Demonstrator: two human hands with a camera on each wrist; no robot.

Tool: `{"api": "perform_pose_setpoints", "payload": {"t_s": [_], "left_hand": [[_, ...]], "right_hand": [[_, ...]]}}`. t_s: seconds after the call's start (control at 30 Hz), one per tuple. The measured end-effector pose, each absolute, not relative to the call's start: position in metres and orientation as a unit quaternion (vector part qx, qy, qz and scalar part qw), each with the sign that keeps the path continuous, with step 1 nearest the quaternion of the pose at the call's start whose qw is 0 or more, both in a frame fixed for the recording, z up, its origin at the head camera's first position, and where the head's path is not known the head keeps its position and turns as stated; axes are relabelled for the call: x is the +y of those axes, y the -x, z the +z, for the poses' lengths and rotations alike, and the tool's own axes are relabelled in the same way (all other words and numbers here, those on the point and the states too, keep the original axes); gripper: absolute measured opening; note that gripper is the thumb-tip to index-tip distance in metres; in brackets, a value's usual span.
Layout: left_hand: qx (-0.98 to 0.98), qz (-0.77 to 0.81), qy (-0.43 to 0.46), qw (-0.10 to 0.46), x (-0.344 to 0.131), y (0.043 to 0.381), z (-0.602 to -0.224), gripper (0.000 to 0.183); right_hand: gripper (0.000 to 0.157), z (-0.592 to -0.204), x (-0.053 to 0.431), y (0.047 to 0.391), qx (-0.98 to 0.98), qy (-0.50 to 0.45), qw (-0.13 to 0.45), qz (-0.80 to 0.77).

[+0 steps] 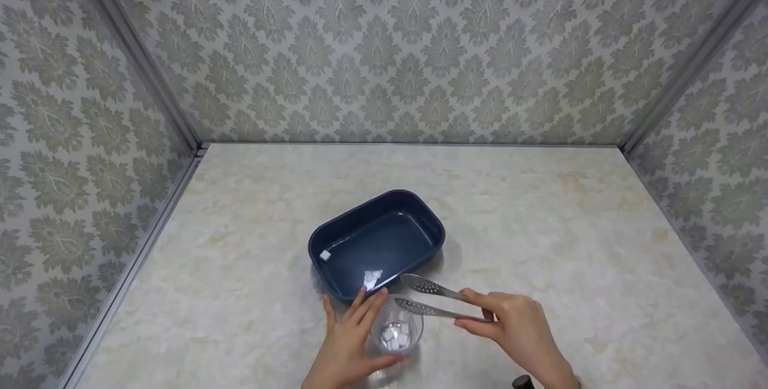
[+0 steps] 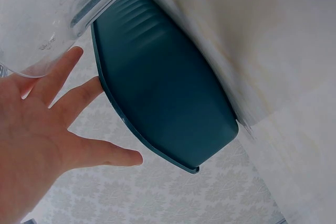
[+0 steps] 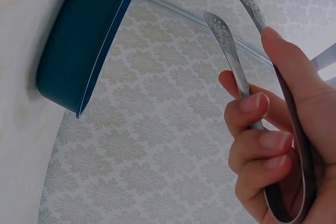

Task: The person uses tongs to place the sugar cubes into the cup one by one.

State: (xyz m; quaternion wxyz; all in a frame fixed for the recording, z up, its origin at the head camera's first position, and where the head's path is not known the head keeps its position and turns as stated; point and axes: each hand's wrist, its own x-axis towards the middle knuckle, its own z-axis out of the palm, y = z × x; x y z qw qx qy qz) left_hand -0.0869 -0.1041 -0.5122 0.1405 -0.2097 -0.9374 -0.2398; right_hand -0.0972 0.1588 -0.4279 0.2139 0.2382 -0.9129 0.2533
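Note:
Metal tongs (image 1: 441,311) with perforated tips are gripped by my right hand (image 1: 519,329); their arms stand apart with nothing between them. One tip hangs over a clear cup (image 1: 414,344) holding several small white cubes (image 1: 396,336), the other by the near rim of a dark blue rectangular dish (image 1: 372,245). One white cube (image 1: 324,255) lies at the dish's left end. My left hand (image 1: 348,341) is spread around the cup's left side, thumb along its near side. Its straight fingers reach to the dish's near wall, seen also in the left wrist view (image 2: 68,114).
Dish and cup stand on a pale marbled table (image 1: 540,215). Patterned walls (image 1: 378,47) rise at the back and both sides, with grey metal strips at the corners. A dark, round-ended thing (image 1: 523,382) shows at the bottom edge, near the right wrist.

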Motion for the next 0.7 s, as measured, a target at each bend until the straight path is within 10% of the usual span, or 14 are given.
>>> {"api": "perform_pose_setpoints", "payload": {"t_s": [0.7], "left_hand": [[-0.936, -0.242, 0.213, 0.141, -0.104, 0.087, -0.513, 0.099]], "right_hand": [[0.036, -0.418, 0.152, 0.118, -0.905, -0.227, 0.232, 0.276]]}}
